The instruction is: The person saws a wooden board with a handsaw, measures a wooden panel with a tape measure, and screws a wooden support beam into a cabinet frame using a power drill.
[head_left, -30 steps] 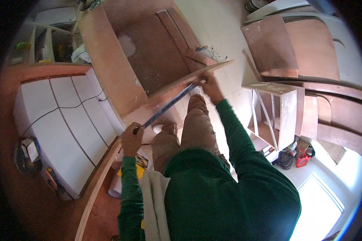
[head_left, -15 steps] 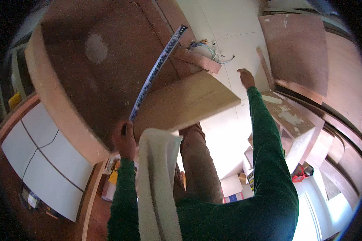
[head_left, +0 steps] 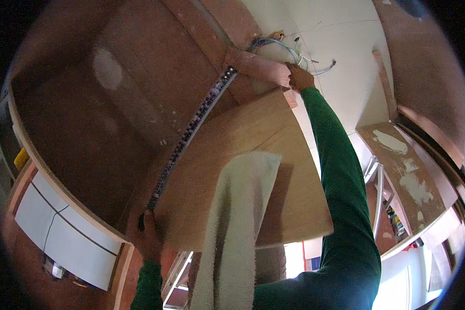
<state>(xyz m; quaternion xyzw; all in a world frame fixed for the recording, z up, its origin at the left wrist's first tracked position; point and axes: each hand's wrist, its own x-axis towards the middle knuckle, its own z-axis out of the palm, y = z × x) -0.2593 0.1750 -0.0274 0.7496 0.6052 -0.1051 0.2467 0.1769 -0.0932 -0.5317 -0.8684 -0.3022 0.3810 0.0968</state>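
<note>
My left hand (head_left: 149,235) is low at the left, closed around the lower end of a long, narrow strip that looks like a tape measure (head_left: 188,135). Its pale blade carries dark marks and slants up to a dark tip with small bright spots, beside a pinkish wooden strip (head_left: 258,66) overhead. Up at the right, my right hand (head_left: 301,78) has its fingers curled against that wooden strip's end. Between my arms is a light-brown wooden panel (head_left: 294,191) of the cabinet. A white towel (head_left: 232,217) hangs in front and hides part of the panel.
Loose wires (head_left: 294,49) hang from the pale ceiling beside my right hand. The dark cabinet interior (head_left: 72,119) fills the left. A paint-stained wooden box (head_left: 405,170) and a metal ladder-like frame (head_left: 380,196) are at the right. White panels (head_left: 62,227) show at lower left.
My right hand has moved from free air to the wooden strip's end. The view has tilted up and nearer to the cabinet. My left hand keeps its hold on the tape measure.
</note>
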